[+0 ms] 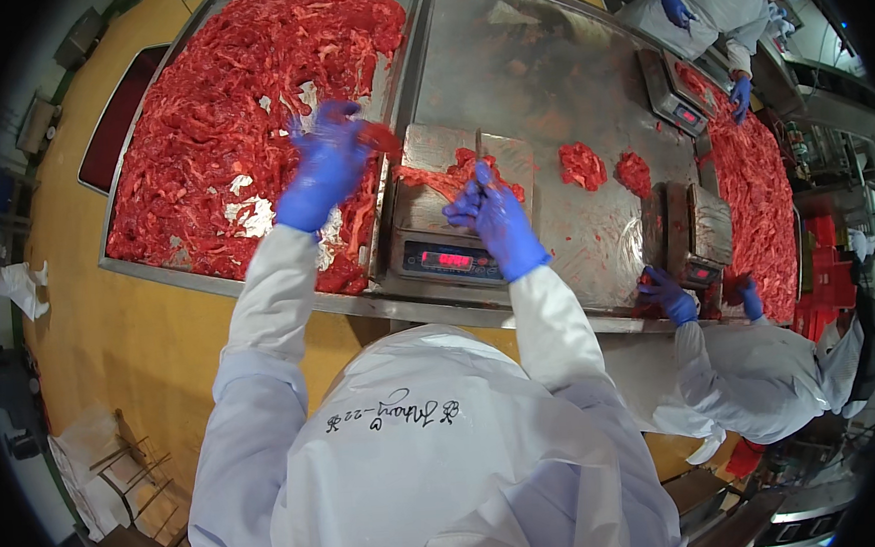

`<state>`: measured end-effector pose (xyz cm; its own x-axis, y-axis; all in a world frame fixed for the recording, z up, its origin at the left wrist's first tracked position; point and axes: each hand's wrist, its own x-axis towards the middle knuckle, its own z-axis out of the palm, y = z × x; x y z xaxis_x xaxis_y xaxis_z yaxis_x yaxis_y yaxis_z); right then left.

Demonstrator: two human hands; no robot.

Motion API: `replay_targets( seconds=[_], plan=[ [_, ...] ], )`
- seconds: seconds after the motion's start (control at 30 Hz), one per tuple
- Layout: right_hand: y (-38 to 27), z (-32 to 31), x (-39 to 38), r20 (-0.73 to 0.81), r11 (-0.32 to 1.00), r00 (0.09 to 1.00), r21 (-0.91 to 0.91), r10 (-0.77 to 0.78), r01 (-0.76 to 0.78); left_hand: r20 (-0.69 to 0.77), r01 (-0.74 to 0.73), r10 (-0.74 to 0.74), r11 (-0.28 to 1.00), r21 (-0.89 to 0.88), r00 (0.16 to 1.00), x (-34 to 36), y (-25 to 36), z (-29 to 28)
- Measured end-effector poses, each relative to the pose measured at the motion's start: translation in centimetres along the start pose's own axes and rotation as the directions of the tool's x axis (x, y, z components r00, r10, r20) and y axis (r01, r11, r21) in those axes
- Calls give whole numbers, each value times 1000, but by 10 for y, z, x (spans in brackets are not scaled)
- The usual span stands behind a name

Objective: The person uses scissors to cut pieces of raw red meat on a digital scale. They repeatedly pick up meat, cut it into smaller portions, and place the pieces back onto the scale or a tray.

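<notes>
My left hand (327, 180), in a blue glove and smeared by motion, is over the big heap of raw meat strips (208, 127) on the left. A blurred red strip of meat (379, 140) sticks out from its fingers toward the scale. My right hand (503, 224), gloved in blue too, hovers over the steel scale (429, 219), fingers apart. Its fingertips reach the small pile of meat strips (466, 171) on the scale's plate, and whether they touch is hard to see. Below the plate glows a red display (447, 260).
Two meat portions (582, 166) (634, 174) lie on the steel table (577, 255) right of my scale. Farther right are two more scales (675, 93) (698, 232) and another meat heap (754, 204). Gloved co-workers stand at the far right (676, 3) and near right (744, 375).
</notes>
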<state>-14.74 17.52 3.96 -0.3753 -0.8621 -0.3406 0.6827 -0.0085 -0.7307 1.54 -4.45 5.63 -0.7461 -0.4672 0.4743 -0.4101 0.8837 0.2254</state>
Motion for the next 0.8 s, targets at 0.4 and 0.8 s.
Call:
replay_targets(
  seconds=[0.4, 0.8],
  plan=[
    [-21, -91, -108, -256, 992, 959, -61, -122, 110, 213, 602, -577, 656, -454, 789, -120, -97, 27],
    [27, -3, -61, -14, 865, 941, -390, 338, -316, 434, 477, -260, 703, -528, 863, -32, 41, 39]
  ],
)
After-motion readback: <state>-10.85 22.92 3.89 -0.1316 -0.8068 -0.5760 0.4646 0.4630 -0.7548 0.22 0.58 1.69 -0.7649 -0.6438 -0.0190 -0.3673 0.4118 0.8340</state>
